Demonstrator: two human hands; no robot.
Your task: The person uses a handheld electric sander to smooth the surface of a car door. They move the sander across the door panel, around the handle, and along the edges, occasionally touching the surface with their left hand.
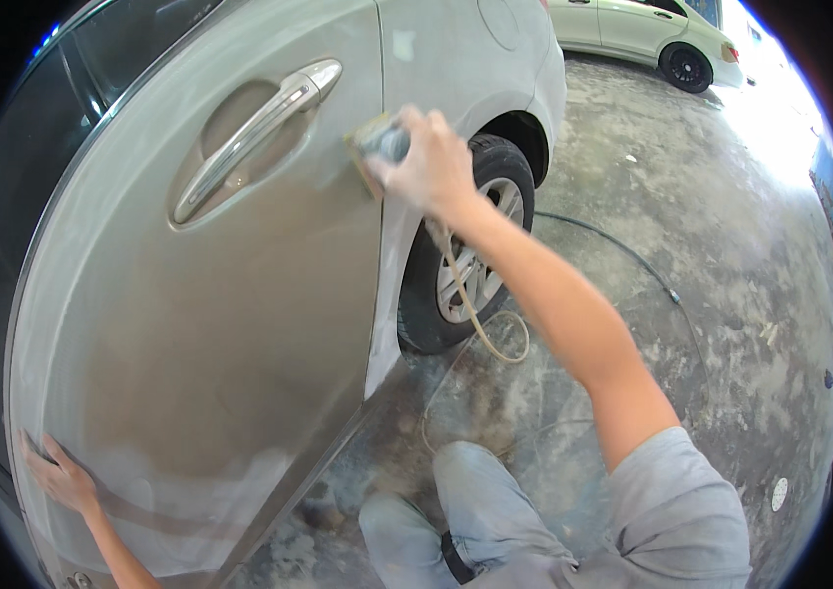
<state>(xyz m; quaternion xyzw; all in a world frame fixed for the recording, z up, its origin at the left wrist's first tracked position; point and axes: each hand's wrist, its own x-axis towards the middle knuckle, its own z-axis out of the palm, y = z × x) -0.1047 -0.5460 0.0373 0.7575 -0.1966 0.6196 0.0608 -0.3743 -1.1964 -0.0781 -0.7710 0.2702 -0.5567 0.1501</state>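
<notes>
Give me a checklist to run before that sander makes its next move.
1. Right hand gripping the sander: ok.
2. Left hand away from the sander: ok, on the door, lower left in view.
3. Pad flat against the door: cannot tell, blurred.
4. Door handle covered: not ok, bare.
5. Hose clear of the pad: ok, it hangs below the right hand.

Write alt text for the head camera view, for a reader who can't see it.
A person's right hand holds a blurred, sander-like tool at the edge of a dusty car door, while the left hand lies spread on the door at lower left. A silvery door handle, a rear wheel and another, white car also show.
</notes>
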